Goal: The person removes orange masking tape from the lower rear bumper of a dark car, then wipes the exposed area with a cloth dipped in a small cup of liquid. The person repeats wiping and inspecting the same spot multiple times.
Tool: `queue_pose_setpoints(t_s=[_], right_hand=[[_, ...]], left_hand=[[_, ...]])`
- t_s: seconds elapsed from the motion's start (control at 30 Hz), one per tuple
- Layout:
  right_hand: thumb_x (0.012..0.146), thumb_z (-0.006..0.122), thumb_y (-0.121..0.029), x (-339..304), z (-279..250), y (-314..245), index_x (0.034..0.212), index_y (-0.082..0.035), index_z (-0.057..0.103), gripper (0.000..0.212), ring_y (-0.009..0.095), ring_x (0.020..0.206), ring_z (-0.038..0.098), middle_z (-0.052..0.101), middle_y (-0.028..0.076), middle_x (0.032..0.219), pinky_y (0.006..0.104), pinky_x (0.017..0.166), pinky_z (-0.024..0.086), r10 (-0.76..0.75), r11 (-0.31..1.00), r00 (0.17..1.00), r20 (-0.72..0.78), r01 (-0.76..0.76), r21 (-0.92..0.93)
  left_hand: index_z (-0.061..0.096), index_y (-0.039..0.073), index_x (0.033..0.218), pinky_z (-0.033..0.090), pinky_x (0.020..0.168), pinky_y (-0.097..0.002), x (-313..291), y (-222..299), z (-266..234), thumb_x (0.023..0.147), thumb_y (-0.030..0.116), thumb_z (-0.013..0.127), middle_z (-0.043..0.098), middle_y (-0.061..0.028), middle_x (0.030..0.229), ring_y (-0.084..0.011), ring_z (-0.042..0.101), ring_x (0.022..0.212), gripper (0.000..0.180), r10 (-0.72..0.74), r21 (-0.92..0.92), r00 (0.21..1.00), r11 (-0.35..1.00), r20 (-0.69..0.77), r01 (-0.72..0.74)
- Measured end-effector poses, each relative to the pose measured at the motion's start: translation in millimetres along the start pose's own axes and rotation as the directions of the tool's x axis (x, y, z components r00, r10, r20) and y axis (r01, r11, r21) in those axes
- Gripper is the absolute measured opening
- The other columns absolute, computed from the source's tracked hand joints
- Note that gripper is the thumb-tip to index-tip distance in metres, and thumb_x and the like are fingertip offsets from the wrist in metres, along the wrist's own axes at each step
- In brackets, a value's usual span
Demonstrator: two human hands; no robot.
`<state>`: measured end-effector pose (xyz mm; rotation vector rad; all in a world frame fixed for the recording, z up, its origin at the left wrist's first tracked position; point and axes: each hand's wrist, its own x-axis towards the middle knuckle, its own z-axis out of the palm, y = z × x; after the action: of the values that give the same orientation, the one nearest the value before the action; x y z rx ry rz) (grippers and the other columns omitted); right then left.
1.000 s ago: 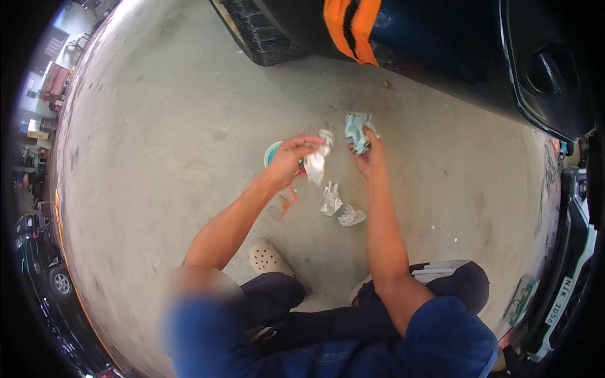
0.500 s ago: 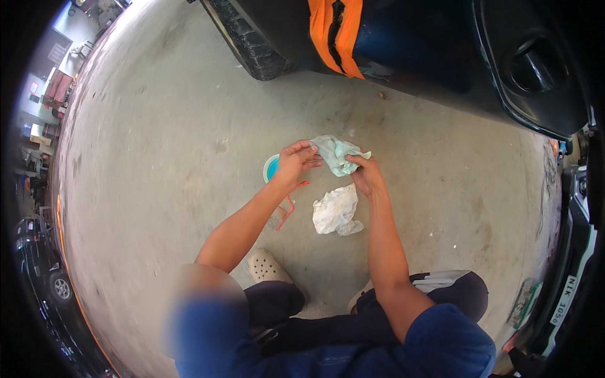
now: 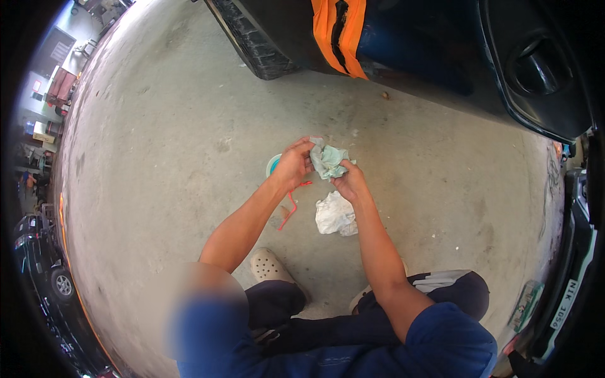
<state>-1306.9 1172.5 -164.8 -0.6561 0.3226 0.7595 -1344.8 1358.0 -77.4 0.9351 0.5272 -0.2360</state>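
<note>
Both hands are up over the concrete floor with a crumpled pale green cloth (image 3: 329,161) between them. My left hand (image 3: 296,165) has its fingers closed on the cloth's left edge. On the right side, my right hand (image 3: 349,181) pinches the lower corner, thumb on top. A white crumpled rag (image 3: 335,214) lies on the floor just below my hands. Partly hidden behind my left hand is a round tub (image 3: 270,164) with a pale rim and blue inside. Beside my left wrist a thin bent red strip (image 3: 290,211) rests on the floor.
A dark car body (image 3: 428,63) with orange tape (image 3: 340,34) and a tyre (image 3: 255,47) overhangs the far side. Another car front (image 3: 570,264) stands at the right edge, and a black car (image 3: 47,277) at the far left. My beige clog (image 3: 271,264) is near the rag.
The cloth is bunched more tightly. My right hand has moved left, closer to my left hand, and slightly down. The rag and tub remain in place.
</note>
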Motion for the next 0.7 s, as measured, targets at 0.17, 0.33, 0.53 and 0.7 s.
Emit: queue_pose_setpoints(t_s=[0.17, 0.33, 0.53, 0.7], right_hand=[[0.088, 0.050, -0.013, 2.2, 3.1, -1.7, 0.147, 0.002, 0.052, 0.061, 0.034, 0.135, 0.056, 0.059, 0.020, 0.145, 0.0506, 0.116, 0.044, -0.054, 0.976, 0.995, 0.088, 0.034, 0.213], [0.091, 0.050, -0.016, -0.8, 12.4, -0.8, 0.146, 0.001, 0.053, 0.058, 0.034, 0.138, 0.054, 0.058, 0.018, 0.146, 0.0510, 0.118, 0.042, -0.100, 0.975, 0.966, 0.239, 0.047, 0.218], [0.107, 0.054, -0.031, -12.8, 30.6, 6.3, 0.144, -0.002, 0.054, 0.046, 0.033, 0.128, 0.062, 0.061, 0.017, 0.142, 0.0482, 0.107, 0.053, 0.170, 0.981, 0.969, 0.180, -0.183, 0.059], [0.105, 0.063, -0.028, -2.1, 26.2, 12.9, 0.139, -0.003, 0.059, 0.042, 0.026, 0.115, 0.070, 0.068, 0.012, 0.130, 0.0414, 0.091, 0.060, 0.077, 0.994, 0.989, 0.124, -0.066, -0.090]], left_hand=[[0.056, 0.012, 0.143, 0.054, 0.092, -0.0415, -3.1, -6.6, -3.3, 0.104, 0.023, 0.055, 0.063, -0.0094, 0.132, -0.0195, 0.063, 0.115, 0.041, 0.169, 0.184, 0.945, 0.976, -0.279, -0.120], [0.064, 0.002, 0.134, 0.055, 0.090, -0.0358, -7.2, -20.6, -8.8, 0.098, 0.009, 0.065, 0.070, -0.0121, 0.126, -0.0168, 0.067, 0.109, 0.037, 0.208, 0.423, 0.977, 0.890, -0.042, -0.172], [0.070, -0.006, 0.121, 0.055, 0.087, -0.0295, -5.6, -29.8, -15.0, 0.092, -0.002, 0.073, 0.077, -0.0104, 0.106, -0.0147, 0.070, 0.095, 0.030, 0.272, 0.513, 0.962, 0.822, 0.026, -0.247], [0.077, 0.001, 0.108, 0.056, 0.086, -0.0347, 3.4, -4.9, -57.6, 0.093, 0.004, 0.070, 0.078, -0.0076, 0.105, -0.0188, 0.071, 0.098, 0.017, 0.521, 0.679, 0.841, 0.565, 0.148, -0.469]])
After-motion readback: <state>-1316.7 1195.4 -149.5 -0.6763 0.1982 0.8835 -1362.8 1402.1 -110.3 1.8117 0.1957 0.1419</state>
